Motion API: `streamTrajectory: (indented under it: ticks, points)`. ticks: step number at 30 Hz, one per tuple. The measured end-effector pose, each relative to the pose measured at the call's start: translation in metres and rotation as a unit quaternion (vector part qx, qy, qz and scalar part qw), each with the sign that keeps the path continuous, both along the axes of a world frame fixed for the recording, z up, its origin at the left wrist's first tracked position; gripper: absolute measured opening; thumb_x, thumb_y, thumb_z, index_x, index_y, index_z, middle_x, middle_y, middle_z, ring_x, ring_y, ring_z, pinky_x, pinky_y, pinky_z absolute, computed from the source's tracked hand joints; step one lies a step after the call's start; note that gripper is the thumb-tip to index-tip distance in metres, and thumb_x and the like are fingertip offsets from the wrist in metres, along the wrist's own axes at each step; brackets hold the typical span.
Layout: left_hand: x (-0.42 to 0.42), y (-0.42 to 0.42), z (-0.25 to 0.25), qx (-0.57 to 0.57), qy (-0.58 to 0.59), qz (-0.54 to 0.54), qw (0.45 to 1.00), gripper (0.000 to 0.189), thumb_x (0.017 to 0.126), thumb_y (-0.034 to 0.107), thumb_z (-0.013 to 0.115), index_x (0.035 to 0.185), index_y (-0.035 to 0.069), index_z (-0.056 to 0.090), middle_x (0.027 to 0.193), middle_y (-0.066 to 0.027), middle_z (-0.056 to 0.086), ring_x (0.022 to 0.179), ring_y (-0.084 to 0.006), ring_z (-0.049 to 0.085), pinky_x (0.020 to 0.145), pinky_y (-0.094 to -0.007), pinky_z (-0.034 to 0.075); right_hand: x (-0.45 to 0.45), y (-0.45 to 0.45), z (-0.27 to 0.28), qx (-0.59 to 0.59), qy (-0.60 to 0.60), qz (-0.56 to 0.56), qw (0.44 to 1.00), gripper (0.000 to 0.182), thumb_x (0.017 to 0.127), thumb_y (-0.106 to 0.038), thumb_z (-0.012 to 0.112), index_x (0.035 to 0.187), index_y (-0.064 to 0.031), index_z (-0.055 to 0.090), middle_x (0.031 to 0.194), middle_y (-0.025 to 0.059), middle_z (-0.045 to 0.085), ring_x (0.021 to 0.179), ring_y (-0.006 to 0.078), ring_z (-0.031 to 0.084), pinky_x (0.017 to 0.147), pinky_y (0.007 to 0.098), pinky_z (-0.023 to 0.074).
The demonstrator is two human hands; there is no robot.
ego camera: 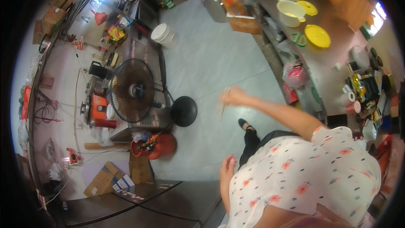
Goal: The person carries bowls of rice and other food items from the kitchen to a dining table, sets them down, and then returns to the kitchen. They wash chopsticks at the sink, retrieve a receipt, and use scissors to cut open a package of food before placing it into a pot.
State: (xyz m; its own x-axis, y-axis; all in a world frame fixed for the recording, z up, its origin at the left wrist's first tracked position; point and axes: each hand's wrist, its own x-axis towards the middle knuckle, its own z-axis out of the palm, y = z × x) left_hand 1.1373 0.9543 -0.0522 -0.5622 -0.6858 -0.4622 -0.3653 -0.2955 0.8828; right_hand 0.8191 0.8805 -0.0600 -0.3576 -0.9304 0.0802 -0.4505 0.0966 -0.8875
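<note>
My right hand (234, 96) is stretched out over the pale tiled floor, its fingers closed around a thin tan object (222, 110). Motion blur hides what kind of thing that is. Lower down, beside my floral shirt (294, 171), my left hand (228, 166) hangs with loosely bent fingers and no object visible in it. One foot in a black shoe (243, 123) shows on the floor below my right forearm. A black pedestal fan (133, 90) with a round base (183, 111) stands left of my right hand.
A white bucket (164, 35) stands by the left counter. Orange-red containers (163, 146) sit near the fan. On the right, a long table (335, 85) bears yellow-lidded pots (291, 12) and assorted goods. A lidded metal pot (214, 4) and a cardboard box (243, 25) stand ahead. Dark panels (171, 202) lie along the lower edge.
</note>
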Motion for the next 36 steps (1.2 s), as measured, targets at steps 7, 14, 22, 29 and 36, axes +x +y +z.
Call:
streamTrajectory:
  ticks: [7,14,22,29,36]
  points:
    - [-0.089,-0.206,0.001,-0.151,0.007,-0.037,0.988,0.031,0.089,0.023,0.053,0.113,0.002,0.055,0.101,-0.011,0.062,0.09,-0.0171,0.058,0.079,-0.0282,0.045,-0.166,-0.022,-0.066,0.194,0.358,-0.17,0.897,0.03,0.08,-0.033,0.055,0.079,-0.0038,0.062,0.076,0.0188,0.061,0.077,0.0347,0.059,0.067,0.0446,0.0474]
    - [-0.24,-0.341,0.053,-0.179,0.029,-0.201,0.963,0.029,0.089,0.02,0.053,0.113,0.004,0.055,0.103,-0.0097,0.06,0.093,-0.0181,0.057,0.078,-0.0283,0.045,-0.183,0.073,-0.192,0.489,0.196,-0.185,0.829,0.029,0.082,-0.03,0.05,0.092,-0.0034,0.059,0.079,0.019,0.062,0.073,0.0357,0.061,0.064,0.0477,0.0484]
    - [-0.434,-0.485,0.103,-0.079,0.199,-0.321,0.922,0.028,0.09,0.015,0.046,0.114,0.003,0.056,0.108,-0.0087,0.057,0.102,-0.0175,0.053,0.088,-0.0295,0.041,-0.28,-0.01,-0.239,0.522,0.171,-0.189,0.814,0.03,0.079,-0.03,0.055,0.085,-0.0013,0.062,0.079,0.0201,0.063,0.075,0.0372,0.061,0.068,0.0462,0.0491]
    - [-0.547,-0.616,0.126,-0.044,0.26,-0.302,0.916,0.034,0.089,0.021,0.053,0.118,0.003,0.054,0.111,-0.0084,0.055,0.101,-0.0177,0.052,0.086,-0.0291,0.041,-0.541,-0.373,-0.136,0.296,0.197,-0.294,0.887,0.032,0.081,-0.028,0.051,0.072,0.0004,0.062,0.073,0.021,0.062,0.072,0.0369,0.061,0.067,0.0445,0.0479]
    - [-0.594,-0.748,0.092,0.089,0.268,-0.164,0.945,0.033,0.092,0.018,0.049,0.121,0.003,0.051,0.115,-0.0083,0.054,0.103,-0.0158,0.051,0.089,-0.0284,0.04,-0.602,-0.708,0.03,0.076,-0.023,-0.141,0.987,0.039,0.089,-0.033,0.046,0.068,-0.0013,0.055,0.056,0.006,0.056,0.048,0.0161,0.052,0.048,0.0303,0.0444]
